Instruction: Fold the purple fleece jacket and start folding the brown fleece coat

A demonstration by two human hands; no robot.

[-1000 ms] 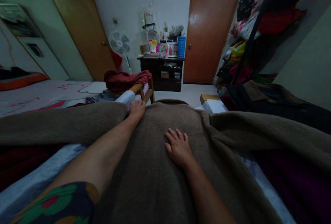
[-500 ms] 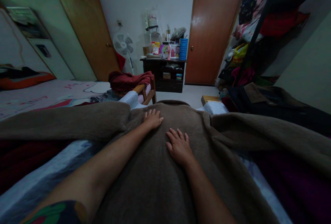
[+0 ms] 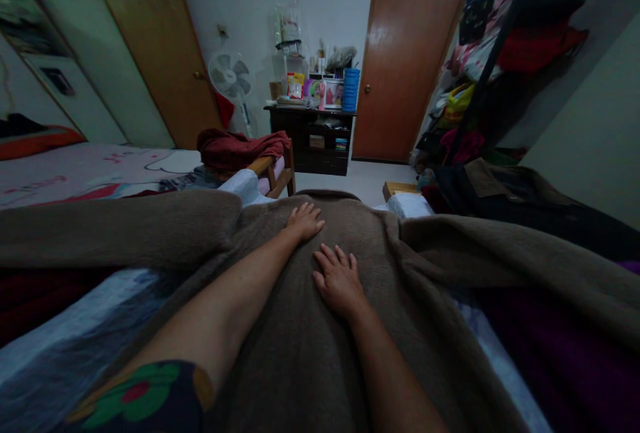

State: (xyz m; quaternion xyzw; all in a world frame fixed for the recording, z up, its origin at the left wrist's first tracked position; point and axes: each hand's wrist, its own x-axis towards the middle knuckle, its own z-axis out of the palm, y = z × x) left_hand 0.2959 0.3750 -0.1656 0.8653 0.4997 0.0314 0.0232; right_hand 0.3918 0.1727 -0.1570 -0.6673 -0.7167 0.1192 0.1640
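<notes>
A brown fleecy coat (image 3: 300, 326) lies spread out in front of me, its collar at the far end and its sleeves stretched to both sides. My left hand (image 3: 305, 221) rests flat on the upper back of the coat, just below the collar, fingers spread. Nearer to me and a little to the right, my right hand (image 3: 341, 279) also lies palm down on the fabric with its fingers apart. Neither hand grips the cloth. Soft creases run near the right shoulder of the coat.
Beneath the coat shows a pale blue-grey cover (image 3: 100, 326). Purple cloth (image 3: 545, 346) lies at the right, below a dark jacket (image 3: 530, 206). A dark red cloth (image 3: 240, 151) hangs over a wooden frame (image 3: 286, 176). Farther back stand a fan (image 3: 231, 76) and a dark cabinet (image 3: 310, 139).
My left hand has slid slightly right across the coat, closer to my right hand. The view has shifted a little, and more of my left sleeve shows.
</notes>
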